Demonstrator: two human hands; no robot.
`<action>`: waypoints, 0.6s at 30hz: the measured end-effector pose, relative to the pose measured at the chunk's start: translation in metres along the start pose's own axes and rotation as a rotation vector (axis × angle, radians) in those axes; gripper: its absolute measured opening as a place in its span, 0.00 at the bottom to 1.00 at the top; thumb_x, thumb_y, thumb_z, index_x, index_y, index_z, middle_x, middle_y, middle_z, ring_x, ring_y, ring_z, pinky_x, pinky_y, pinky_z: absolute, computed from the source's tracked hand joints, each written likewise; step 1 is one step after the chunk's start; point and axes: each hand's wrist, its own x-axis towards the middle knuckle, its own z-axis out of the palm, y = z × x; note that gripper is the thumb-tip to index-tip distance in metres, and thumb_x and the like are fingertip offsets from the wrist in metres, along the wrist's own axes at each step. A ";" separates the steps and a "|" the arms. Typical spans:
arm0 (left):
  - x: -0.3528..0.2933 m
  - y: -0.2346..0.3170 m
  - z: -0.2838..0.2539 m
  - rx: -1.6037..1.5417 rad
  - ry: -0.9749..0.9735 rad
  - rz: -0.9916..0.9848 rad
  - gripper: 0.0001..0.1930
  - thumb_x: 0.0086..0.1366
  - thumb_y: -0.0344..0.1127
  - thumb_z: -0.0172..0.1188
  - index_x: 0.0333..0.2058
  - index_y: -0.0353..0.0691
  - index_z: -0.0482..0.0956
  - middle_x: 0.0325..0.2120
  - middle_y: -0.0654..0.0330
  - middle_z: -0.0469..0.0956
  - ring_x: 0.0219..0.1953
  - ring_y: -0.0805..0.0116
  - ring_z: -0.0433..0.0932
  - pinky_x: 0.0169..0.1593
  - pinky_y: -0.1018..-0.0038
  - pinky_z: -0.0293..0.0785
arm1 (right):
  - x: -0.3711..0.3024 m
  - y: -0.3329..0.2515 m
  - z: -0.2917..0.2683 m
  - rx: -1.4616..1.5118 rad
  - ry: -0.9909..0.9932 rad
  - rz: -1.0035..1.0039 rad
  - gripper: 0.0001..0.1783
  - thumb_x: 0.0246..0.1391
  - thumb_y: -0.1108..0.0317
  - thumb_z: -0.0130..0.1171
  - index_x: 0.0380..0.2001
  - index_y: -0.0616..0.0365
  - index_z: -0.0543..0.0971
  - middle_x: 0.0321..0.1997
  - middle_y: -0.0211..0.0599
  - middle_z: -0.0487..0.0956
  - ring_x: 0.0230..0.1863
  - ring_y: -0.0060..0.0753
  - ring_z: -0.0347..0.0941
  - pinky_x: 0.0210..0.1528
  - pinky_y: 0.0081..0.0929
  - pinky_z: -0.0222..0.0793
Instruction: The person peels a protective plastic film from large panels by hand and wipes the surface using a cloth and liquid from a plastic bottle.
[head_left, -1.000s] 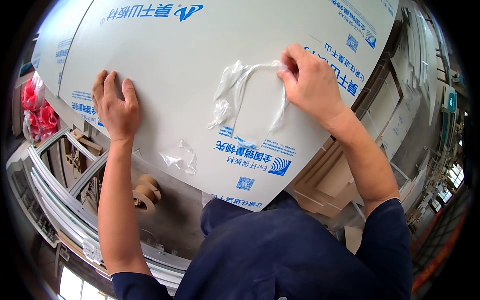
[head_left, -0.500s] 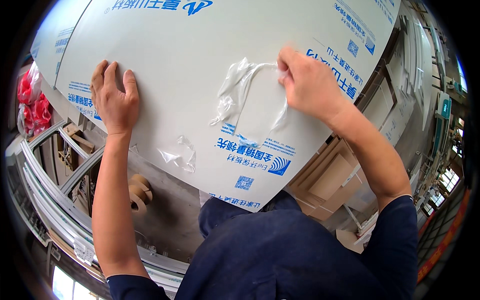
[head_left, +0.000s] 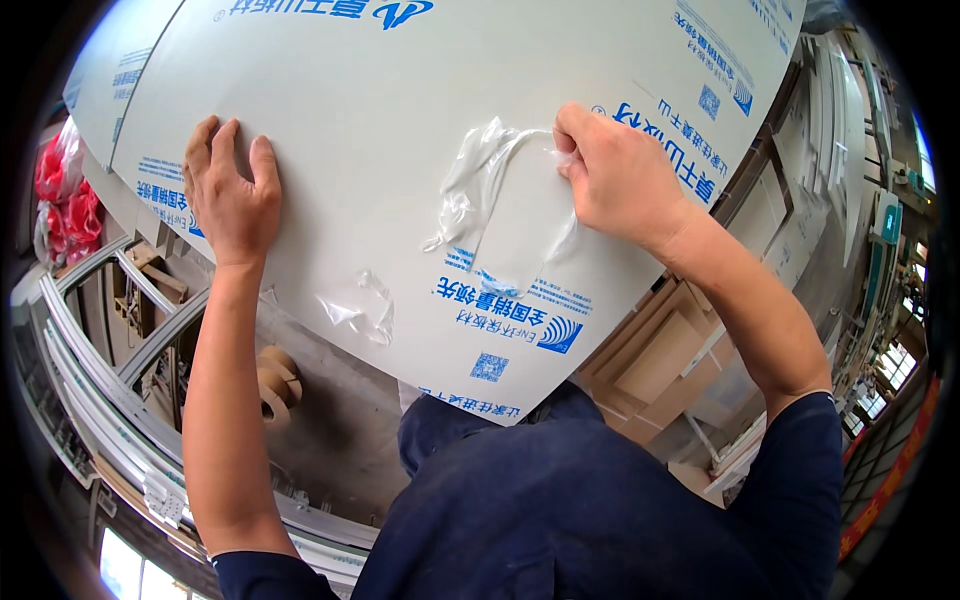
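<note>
A large pale grey board (head_left: 340,150) with blue printing lies before me, its near corner close to my body. Clear protective film (head_left: 472,185) is torn and bunched up on its right half, partly peeled around a bare patch. My right hand (head_left: 622,180) pinches the film at the upper right of that patch, fingers pressed together. Flat on the board near its left edge rests my left hand (head_left: 232,190), fingers spread and holding nothing. A loose scrap of clear film (head_left: 362,308) lies nearer to me on the board.
White metal profiles (head_left: 130,460) and a frame stand at the lower left, with brown rolls (head_left: 278,383) on the floor beside them. Red plastic bags (head_left: 70,205) are at the far left. Brown panels (head_left: 655,365) lean below the board's right edge, and more boards stand beyond.
My right hand has moved slightly down and right, still pinching the film. The left hand keeps its place on the board.
</note>
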 end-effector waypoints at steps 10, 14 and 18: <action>0.001 -0.001 0.003 -0.035 0.005 -0.015 0.21 0.64 0.44 0.57 0.51 0.36 0.78 0.59 0.51 0.69 0.63 0.51 0.65 0.65 0.59 0.59 | 0.005 0.007 -0.001 -0.076 0.040 -0.027 0.06 0.51 0.74 0.57 0.33 0.56 0.71 0.29 0.45 0.80 0.34 0.53 0.78 0.36 0.44 0.73; 0.000 -0.005 0.003 -0.012 0.001 -0.016 0.21 0.64 0.44 0.57 0.51 0.36 0.78 0.59 0.51 0.69 0.62 0.51 0.66 0.65 0.59 0.59 | 0.000 0.000 0.006 0.002 -0.001 -0.038 0.08 0.50 0.76 0.57 0.33 0.57 0.69 0.28 0.45 0.77 0.33 0.55 0.76 0.34 0.43 0.70; 0.001 -0.002 0.004 -0.030 0.005 -0.020 0.21 0.64 0.44 0.57 0.51 0.36 0.78 0.59 0.51 0.69 0.62 0.51 0.66 0.65 0.59 0.59 | -0.009 -0.012 0.005 -0.025 -0.057 -0.038 0.08 0.49 0.76 0.56 0.33 0.57 0.70 0.29 0.46 0.79 0.34 0.53 0.78 0.35 0.44 0.73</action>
